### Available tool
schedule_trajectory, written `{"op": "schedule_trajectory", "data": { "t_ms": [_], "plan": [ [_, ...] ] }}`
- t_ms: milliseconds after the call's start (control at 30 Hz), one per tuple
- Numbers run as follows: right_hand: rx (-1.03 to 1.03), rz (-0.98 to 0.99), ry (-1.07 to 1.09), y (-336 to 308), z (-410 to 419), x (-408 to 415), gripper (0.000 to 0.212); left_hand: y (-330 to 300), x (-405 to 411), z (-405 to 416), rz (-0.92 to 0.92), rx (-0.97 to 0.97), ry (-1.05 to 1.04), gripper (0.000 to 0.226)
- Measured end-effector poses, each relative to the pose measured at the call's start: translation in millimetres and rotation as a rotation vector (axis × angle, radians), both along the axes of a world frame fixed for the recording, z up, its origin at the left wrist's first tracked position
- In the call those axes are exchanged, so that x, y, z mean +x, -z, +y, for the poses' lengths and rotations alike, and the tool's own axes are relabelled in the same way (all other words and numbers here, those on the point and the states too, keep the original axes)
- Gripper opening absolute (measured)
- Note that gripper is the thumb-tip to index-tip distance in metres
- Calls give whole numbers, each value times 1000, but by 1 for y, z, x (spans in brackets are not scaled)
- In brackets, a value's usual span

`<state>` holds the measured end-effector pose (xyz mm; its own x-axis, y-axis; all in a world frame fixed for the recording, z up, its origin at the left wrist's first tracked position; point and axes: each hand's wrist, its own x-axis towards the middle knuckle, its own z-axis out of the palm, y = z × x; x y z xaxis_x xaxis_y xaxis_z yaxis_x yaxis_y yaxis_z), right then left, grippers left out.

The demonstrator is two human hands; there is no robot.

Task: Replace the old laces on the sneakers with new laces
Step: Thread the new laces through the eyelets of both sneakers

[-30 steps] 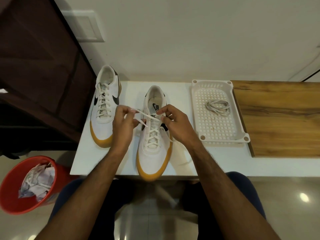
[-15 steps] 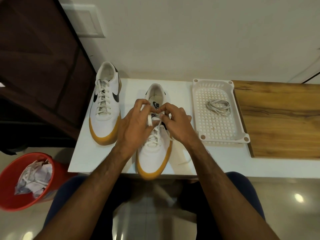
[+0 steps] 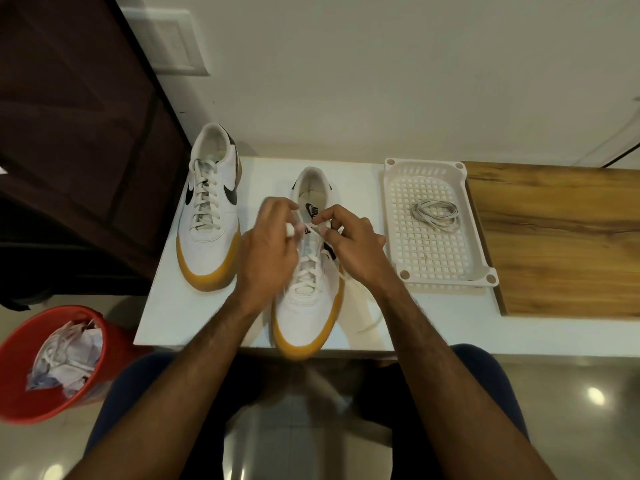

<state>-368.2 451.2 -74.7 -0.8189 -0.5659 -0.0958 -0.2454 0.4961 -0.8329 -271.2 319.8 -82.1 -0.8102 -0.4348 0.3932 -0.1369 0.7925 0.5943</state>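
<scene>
both hands are bunched over the tongue of the near sneaker (image 3: 304,292), which sits toe toward the person at the front edge of the white table (image 3: 166,306). a second ago they were spread apart with a stretch of lace pulled taut between them; now they have closed in until they nearly meet. the left hand (image 3: 268,251) is blurred, fingers curled, and seems to pinch a bit of white lace (image 3: 308,268) at its fingertips, though the blur makes that hard to be sure of. the right hand (image 3: 349,244) pinches the lace between thumb and forefinger right by the tongue label. half a second ago the left hand covered more of the tongue; it now sits a little further left. one loose lace end (image 3: 370,323) trails off the shoe's right side onto the table, as before.

the other sneaker (image 3: 211,216) stands fully laced to the left, unmoved. in the white perforated tray (image 3: 391,209) to the right, a coiled bundle of laces (image 3: 436,214) lies where it was. the tray overlaps a wooden board (image 3: 561,237). on the floor at the left, a red bin (image 3: 20,375) holds crumpled paper.
</scene>
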Motion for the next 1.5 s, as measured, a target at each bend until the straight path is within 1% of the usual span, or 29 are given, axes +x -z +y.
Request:
{"op": "schedule_trajectory", "data": {
  "t_ms": [33,100,133,167,233,300,333,400,467,500,533,567,600,733,800,833,867,967,1000,1033,1067,1100,1133,1167,1200,1300,1400,1433,1500],
  "plan": [
    [6,-11,-5,0,0,0,19,-3,0,-4,72,244,-57,9],
    [5,-41,-17,-1,-1,0,18,-10,2,-10,194,862,-230,16],
    [3,-53,-26,-1,-1,0,19,-12,3,-13,240,1117,-333,18],
    [2,-58,-35,-1,-1,-1,20,-14,5,-16,265,1270,-413,19],
    [-4,-57,-49,0,-1,-1,20,-14,6,-19,295,1356,-470,18],
    [-32,-65,-47,1,-1,-1,20,-15,6,-21,343,1290,-403,11],
    [-43,-67,-46,1,0,-2,20,-16,6,-22,334,1187,-323,12],
    [-50,-66,-47,1,0,-2,20,-19,6,-22,183,810,-109,19],
    [-50,-62,-42,1,0,-1,18,-17,5,-19,-27,332,92,26],
    [-53,-60,-42,1,0,-1,18,-12,4,-16,-106,120,155,27],
    [-57,-61,-42,2,0,-1,17,-7,3,-13,-153,-39,189,25],
    [-60,-64,-43,2,0,-1,17,-3,1,-10,-179,-135,202,23],
    [-62,-68,-44,1,0,0,17,0,0,-8,-183,-178,206,22],
    [-68,-63,-45,1,0,0,17,4,-2,-7,-151,-168,185,13],
    [-60,-55,-43,0,0,-1,16,6,-3,-6,-100,-31,130,11],
    [-60,-58,-43,1,0,-1,16,4,-4,-4,-61,99,85,11],
    [-60,-62,-42,1,1,-2,15,1,-5,-4,2,305,34,12],
    [-56,-81,-44,0,2,-4,17,-10,-4,-13,287,1184,-219,20],
    [-57,-82,-46,0,2,-4,17,-14,0,-20,394,1401,-281,21],
    [-58,-81,-47,0,2,-3,18,-14,3,-29,488,1538,-309,21],
    [-61,-80,-48,0,2,-3,18,-15,7,-36,554,1612,-313,22],
    [-65,-80,-49,1,2,-3,18,-14,9,-43,584,1633,-305,22],
    [-69,-80,-46,1,1,-2,17,-15,9,-47,583,1613,-283,20],
    [-75,-80,-45,0,1,-2,17,-16,9,-47,547,1539,-250,18],
    [-81,-82,-45,1,1,-2,17,-17,8,-44,478,1400,-225,17],
    [-96,-83,-56,1,2,-3,16,-15,7,-33,192,805,-207,14],
    [-96,-46,-84,2,2,-1,14,-4,12,-34,-123,226,-217,4],
    [-95,-21,-94,3,2,-1,14,0,13,-35,-196,103,-216,10],
    [-79,56,-111,4,1,1,15,2,13,-34,-244,41,-211,22]
  ]
}}
